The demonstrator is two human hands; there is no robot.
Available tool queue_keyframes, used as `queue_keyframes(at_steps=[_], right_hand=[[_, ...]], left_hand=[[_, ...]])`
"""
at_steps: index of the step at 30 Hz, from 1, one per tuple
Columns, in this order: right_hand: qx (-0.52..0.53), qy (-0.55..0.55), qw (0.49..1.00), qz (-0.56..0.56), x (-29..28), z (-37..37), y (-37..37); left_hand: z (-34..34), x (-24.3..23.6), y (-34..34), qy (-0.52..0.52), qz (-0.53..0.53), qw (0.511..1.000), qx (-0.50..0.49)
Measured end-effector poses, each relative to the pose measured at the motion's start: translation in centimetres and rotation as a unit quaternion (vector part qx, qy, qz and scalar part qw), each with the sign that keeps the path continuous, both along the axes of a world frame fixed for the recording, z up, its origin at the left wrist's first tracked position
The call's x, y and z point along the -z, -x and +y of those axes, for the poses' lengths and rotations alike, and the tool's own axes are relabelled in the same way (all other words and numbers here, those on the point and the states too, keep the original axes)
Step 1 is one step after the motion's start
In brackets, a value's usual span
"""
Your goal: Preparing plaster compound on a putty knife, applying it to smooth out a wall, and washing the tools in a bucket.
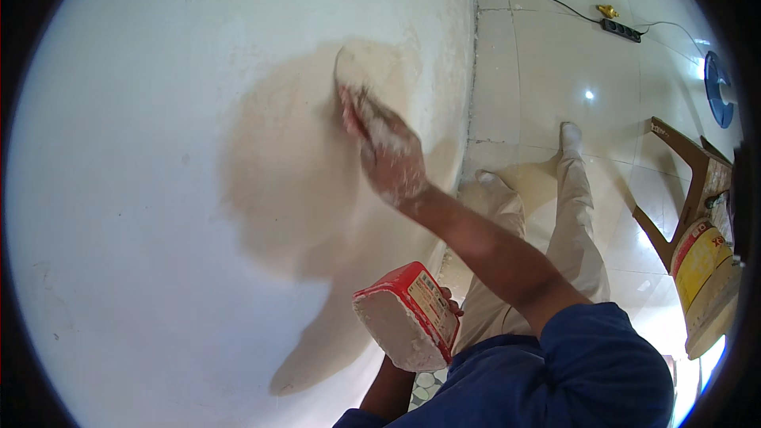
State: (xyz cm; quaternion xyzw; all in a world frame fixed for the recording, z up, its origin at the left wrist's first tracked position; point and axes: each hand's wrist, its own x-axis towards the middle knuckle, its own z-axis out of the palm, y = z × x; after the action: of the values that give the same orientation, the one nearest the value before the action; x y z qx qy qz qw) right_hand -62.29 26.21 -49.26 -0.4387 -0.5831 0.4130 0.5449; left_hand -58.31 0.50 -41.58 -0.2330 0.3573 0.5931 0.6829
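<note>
- Left: smooth off-white plastered wall [143, 150], a few dark specks and scuffs visible. Most of the left half of the view is filled by it.
- A soft brown shadow is cast on the wall around the work area.
- Thin flat scraper [352, 67], pale and apparently putty-coated: blade is laid at the wall, near its border with the floor. Blurred; exact shape and contact cannot be told.
- Right hand [392, 150], smeared with white paste: closed around the scraper's near end; individual fingers are blurred. Forearm is extended up-left from a dark blue short sleeve [606, 349].
- Red rectangular plastic tub [428, 309] with a pale printed label: held below the right hand, well apart from it, open face turned toward the wall side. Off-white paste is packed inside, and the rim is smeared.
- Left hand [453, 303]: curled on the tub's far side; only fingertips are seen, the rest is hidden by the tub.
- Beige trousers [575, 230] and pale footwear, over glossy cream floor tiles [555, 55].
- Small gold-coloured object [607, 11], just beside a black multi-socket power strip [621, 30] with cables attached.
- Brown chair-like frame [701, 170]; yellow-and-white bucket [701, 269] is seen against it. Support cannot be told.
- Far right: blue round disc [717, 87], pale centre.
</note>
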Motion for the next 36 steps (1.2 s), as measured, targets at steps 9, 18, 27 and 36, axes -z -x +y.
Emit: queue_keyframes(at_steps=[9, 18, 27, 36], right_hand=[[-0.185, 0.08, 0.976, 0.081, 1.6, -2.8, -6.4], [0.066, 0.092, 0.994, -0.01, 3.9, 3.0, -0.1], [-0.085, 0.007, 0.995, -0.056, -0.4, -3.9, -0.8], [-0.095, 0.165, 0.959, 0.209, 3.8, 4.4, -11.2]], left_hand=[[1.5, -0.4, -0.3, 0.013, 0.014, 0.999, 0.026], [1.3, 0.9, -1.0, -0.004, 0.006, 1.0, 0.005], [2.0, 0.2, -1.0, 0.008, 0.026, 0.999, 0.018], [6.1, -1.9, -4.8, -0.038, 0.076, 0.993, 0.078]])
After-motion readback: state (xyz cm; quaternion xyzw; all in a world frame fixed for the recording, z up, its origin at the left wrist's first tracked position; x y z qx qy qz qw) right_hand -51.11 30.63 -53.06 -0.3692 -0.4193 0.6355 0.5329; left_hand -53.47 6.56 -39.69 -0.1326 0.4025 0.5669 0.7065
